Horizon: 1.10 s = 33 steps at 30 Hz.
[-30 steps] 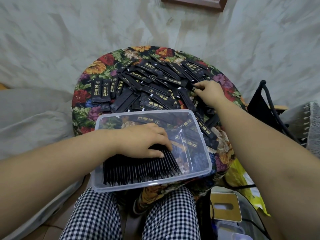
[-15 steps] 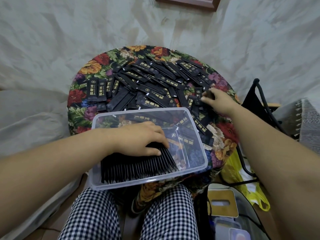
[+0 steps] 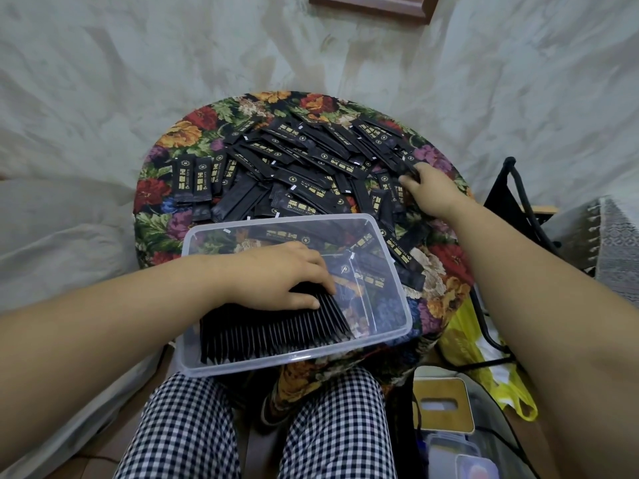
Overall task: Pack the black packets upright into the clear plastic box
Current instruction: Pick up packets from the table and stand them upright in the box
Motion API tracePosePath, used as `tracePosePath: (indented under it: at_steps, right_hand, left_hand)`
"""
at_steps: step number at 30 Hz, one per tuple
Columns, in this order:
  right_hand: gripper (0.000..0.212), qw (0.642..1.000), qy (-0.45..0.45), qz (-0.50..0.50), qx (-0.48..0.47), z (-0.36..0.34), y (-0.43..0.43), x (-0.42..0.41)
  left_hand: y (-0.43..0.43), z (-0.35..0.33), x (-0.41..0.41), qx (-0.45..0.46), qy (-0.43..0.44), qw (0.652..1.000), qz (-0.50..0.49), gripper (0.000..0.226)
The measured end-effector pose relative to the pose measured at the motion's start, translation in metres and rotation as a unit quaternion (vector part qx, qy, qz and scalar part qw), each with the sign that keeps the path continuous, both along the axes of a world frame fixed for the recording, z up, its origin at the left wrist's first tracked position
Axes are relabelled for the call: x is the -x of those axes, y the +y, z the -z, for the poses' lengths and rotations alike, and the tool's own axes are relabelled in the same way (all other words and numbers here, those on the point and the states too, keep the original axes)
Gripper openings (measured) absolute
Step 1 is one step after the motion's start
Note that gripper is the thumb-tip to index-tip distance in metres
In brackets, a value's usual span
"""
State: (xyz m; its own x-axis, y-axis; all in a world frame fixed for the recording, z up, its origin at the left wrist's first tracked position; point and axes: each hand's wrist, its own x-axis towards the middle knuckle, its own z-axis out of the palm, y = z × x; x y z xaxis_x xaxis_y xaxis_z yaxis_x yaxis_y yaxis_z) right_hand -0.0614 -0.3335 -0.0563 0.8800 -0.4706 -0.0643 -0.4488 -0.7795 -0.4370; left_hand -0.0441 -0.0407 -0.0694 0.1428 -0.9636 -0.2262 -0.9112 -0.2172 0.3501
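Two hands, well apart. Left hand (image 3: 276,274) lies palm-down on the packed row (image 3: 273,335), fingers pressing its top edges and propping the stack upright in the left part of the box (image 3: 403,328). Box is thin clear plastic, a rounded rectangle with a rim, and sits at the near edge of the surface (image 3: 155,198), which is round with a floral cloth. Right part of the box has no upright packets; the prints seen there look to lie under its clear floor. Behind the box is a heap of loose packets (image 3: 301,160): long flat sachets in matte black film with gold print. Right hand (image 3: 428,191) is at the heap's right edge, fingers curled, seemingly pinching one packet (image 3: 409,169).

Handling, my guess: light, thin, floppy, a bit slick. The row likely fans and topples if unpropped. Take each by a short end, thumb against fingers, and slide it in edge-down against the row's last packet.
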Motion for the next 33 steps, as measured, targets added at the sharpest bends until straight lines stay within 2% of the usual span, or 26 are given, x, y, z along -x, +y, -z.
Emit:
tracePosePath:
  at_steps: [3, 4, 6, 7, 9, 11, 13, 15, 17, 18, 20, 22, 25, 29, 31, 33]
  right_hand:
    - [0.017, 0.995, -0.007, 0.009, -0.097, 0.001, 0.015, -0.013]
    - [0.025, 0.995, -0.002, 0.01, -0.102, 0.003, 0.019, -0.018]
    - [0.056, 0.998, 0.021, 0.009, -0.063, 0.005, 0.03, -0.024]
    - [0.063, 0.999, 0.037, 0.009, -0.039, 0.006, 0.035, -0.027]
    - [0.049, 0.997, 0.082, 0.008, -0.009, 0.008, 0.043, -0.033]
    - [0.054, 0.992, 0.128, 0.008, 0.007, 0.007, 0.049, -0.034]
    - [0.05, 0.99, 0.138, 0.013, 0.008, 0.002, 0.052, -0.032]
    - [0.033, 0.993, 0.101, 0.028, -0.059, 0.001, 0.048, -0.029]
    - [0.04, 0.989, 0.045, 0.055, -0.133, 0.0, 0.046, -0.022]
    - [0.034, 0.984, 0.018, 0.063, -0.165, 0.0, 0.044, -0.019]
    - [0.003, 0.969, -0.037, 0.078, -0.23, -0.007, 0.04, -0.011]
    - [0.016, 0.944, -0.081, 0.088, -0.308, -0.019, 0.037, -0.003]
    - [0.014, 0.901, -0.143, 0.076, -0.403, -0.042, 0.048, 0.016]
    - [0.012, 0.803, -0.171, 0.003, -0.57, -0.063, 0.098, 0.055]
    - [0.016, 0.809, -0.119, -0.024, -0.575, -0.056, 0.125, 0.074]
    - [0.021, 0.845, -0.067, -0.026, -0.53, -0.041, 0.142, 0.085]
  left_hand:
    - [0.0, 0.0, 0.0, -0.005, 0.0, 1.0, -0.001, 0.036]
    - [0.001, 0.0, 0.0, -0.007, -0.001, 1.0, -0.001, 0.036]
    - [0.001, 0.0, 0.0, -0.006, -0.003, 1.0, 0.001, 0.036]
    - [0.001, -0.001, 0.0, -0.005, -0.003, 1.0, 0.002, 0.037]
    - [0.001, -0.002, 0.0, -0.006, -0.004, 1.0, 0.003, 0.037]
    - [0.0, -0.003, 0.001, -0.008, -0.006, 1.0, 0.005, 0.037]
    - [0.0, -0.003, 0.0, -0.011, -0.007, 1.0, 0.005, 0.037]
    - [0.001, -0.003, 0.0, -0.011, -0.007, 1.0, 0.005, 0.037]
    - [0.001, -0.003, 0.0, -0.008, -0.008, 1.0, 0.004, 0.037]
    - [0.001, -0.003, 0.001, -0.006, -0.008, 1.0, 0.003, 0.037]
    - [0.001, -0.003, 0.001, -0.007, -0.008, 1.0, 0.003, 0.037]
    - [0.001, -0.003, 0.001, -0.008, -0.008, 1.0, 0.002, 0.037]
    - [0.001, -0.003, 0.0, -0.007, -0.009, 1.0, 0.005, 0.037]
    - [0.002, -0.002, 0.001, -0.009, -0.009, 1.0, 0.001, 0.037]
    - [0.002, -0.002, 0.002, -0.008, -0.006, 1.0, 0.0, 0.037]
    - [0.002, -0.004, 0.002, -0.012, -0.009, 1.0, -0.002, 0.038]
